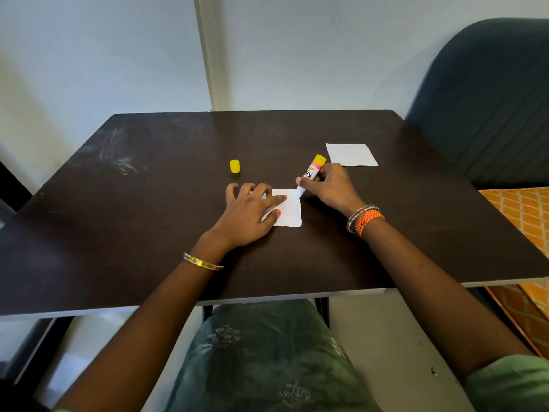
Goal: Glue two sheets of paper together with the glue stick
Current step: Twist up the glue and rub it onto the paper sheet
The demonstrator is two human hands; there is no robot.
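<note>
Both forearms are crossing the near edge of the dark table point(148, 233), which is carrying a wide bare stretch along its near side and all of its left half, apart from pale scuff marks toward the far left corner. Toward the middle, the left hand point(249, 212) is lying palm down with fingers spread, pressing flat on the left part of a small white sheet of paper point(289, 211); a gold bangle point(203, 261) is sitting on that wrist. The right hand point(326, 185), wearing orange and green bangles point(364, 219), is coming in from the right and closing its thumb and fingers around a glue stick point(310, 173). The stick is tilting with its yellow end up and away, and its white tip is touching the sheet's far right corner. Just beyond the left hand, the yellow cap point(235, 166) is standing alone, clear of everything. Farther toward the right far corner, a second white sheet point(352, 154) is lying flat, apart from the hands. Past the right edge, a dark chair point(490, 99) is standing close.
</note>
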